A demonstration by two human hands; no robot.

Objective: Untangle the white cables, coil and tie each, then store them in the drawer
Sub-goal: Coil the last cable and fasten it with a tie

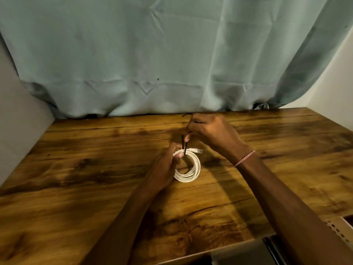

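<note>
In the middle of the frame, a little to the left, the left hand [166, 163] grips the top edge of the white cable [191, 173]. The cable is wound in a ring and lies on the wooden table [76, 169]. Just right of that hand, a thin black tie [184, 145] stands up over the ring. The right hand [210, 132] pinches its top end.

This looks like the tying step. Next, I think, the tie must be pulled snug and twisted shut.

A grey wall [17, 111] is at the left. A blue-green cloth [133, 54] hangs behind the table. At the lower right is what looks like an open drawer [246, 253].
</note>
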